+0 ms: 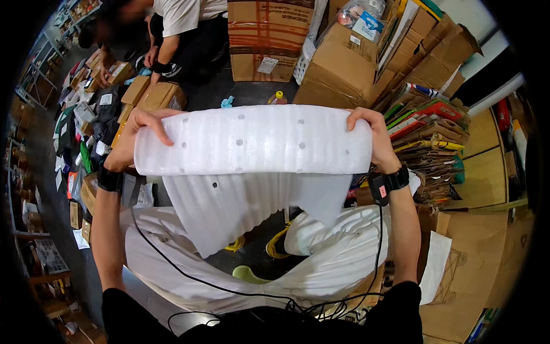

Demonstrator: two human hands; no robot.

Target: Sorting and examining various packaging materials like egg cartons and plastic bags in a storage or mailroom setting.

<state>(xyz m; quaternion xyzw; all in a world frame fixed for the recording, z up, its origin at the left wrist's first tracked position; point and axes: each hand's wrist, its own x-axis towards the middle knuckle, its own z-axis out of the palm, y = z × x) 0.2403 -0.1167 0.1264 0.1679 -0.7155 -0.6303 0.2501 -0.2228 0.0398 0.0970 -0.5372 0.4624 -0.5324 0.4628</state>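
A folded or rolled sheet of white foam wrap (258,139) stretches between my two hands in front of me. My left hand (144,133) grips its left end, thumb on the near face. At the right end my right hand (371,133) holds it, fingertips over the upper edge. A loose flap (232,210) of the same foam, with an uneven lower edge, hangs down over my knees. Grey round spots dot the foam. Whether anything lies inside the wrap is hidden. Each wrist wears a black band, with cables running down to my lap.
Parcels and bags (81,114) cover the floor at left, where people crouch. Beyond the foam stand a large taped carton (268,38), another carton (339,64) and a yellow-capped bottle (278,98). Flattened cardboard (434,159) is stacked at right, above a cardboard sheet (477,253).
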